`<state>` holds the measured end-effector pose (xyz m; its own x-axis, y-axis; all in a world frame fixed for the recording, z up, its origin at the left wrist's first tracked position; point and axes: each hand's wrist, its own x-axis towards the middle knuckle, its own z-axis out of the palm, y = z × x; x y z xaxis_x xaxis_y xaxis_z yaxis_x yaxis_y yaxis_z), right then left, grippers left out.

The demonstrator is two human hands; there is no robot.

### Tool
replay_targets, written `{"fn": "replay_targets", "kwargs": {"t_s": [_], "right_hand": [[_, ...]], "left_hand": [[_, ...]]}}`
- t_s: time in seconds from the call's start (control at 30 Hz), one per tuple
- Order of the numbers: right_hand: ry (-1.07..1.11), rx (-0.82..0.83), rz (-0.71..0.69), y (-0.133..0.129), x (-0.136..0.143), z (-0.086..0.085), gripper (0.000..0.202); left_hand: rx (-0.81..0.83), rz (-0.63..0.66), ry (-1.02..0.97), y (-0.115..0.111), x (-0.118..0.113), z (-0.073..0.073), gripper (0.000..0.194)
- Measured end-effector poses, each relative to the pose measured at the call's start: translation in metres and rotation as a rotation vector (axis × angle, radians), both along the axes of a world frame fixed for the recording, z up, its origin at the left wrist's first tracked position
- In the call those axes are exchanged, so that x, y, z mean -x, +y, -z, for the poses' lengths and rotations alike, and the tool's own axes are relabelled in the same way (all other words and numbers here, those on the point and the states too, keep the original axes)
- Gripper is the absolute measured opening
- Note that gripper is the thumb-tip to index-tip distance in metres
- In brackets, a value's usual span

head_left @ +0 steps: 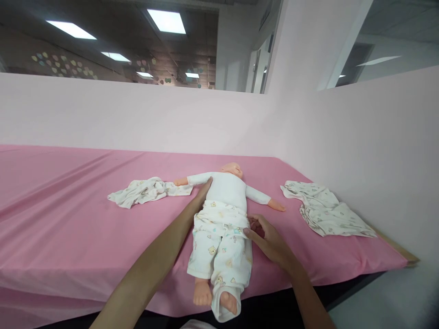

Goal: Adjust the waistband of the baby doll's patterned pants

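A pale pink partition wall rises behind a worktop (68, 219) draped in a pink sheet, with a ceiling of bright light panels showing above the wall toward 11 o'clock. In the middle of the sheet a baby doll (228, 187) lies on its back, head toward 12 o'clock and bare feet toward 6 o'clock at the near edge, arms spread to 9 and 3 o'clock. It wears a plain white top and printed white trousers (219, 246) patterned with small bears; one trouser leg hangs past the foot at 6 o'clock. The left hand (203, 192) reaches in from 7 o'clock and lies flat and unclenched against the doll's side by the armpit, fingers stretched toward 12 o'clock, gripping nothing that can be seen. The right hand (265, 235) comes in from 5 o'clock and rests at the doll's hip, its fingertips pinching the waistband edge of the trousers, the other fingers loosely curled. At 9 o'clock of the doll, touching its outstretched hand, lies a crumpled printed garment (147, 191). At 3 o'clock, well apart from the doll and close to the side wall, lies a second printed cloth (325, 210), loosely folded.
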<state>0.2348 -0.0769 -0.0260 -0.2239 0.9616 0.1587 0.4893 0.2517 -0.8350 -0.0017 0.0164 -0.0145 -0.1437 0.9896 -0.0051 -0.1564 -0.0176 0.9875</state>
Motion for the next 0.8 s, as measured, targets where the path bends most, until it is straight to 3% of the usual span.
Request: {"fn": "replay_targets", "kwargs": {"t_s": [0.8], "right_hand": [[0.005, -0.017, 0.021, 0.002, -0.001, 0.005, 0.044]], "left_hand": [[0.001, 0.07, -0.01, 0.021, 0.0, 0.006, 0.057]]}}
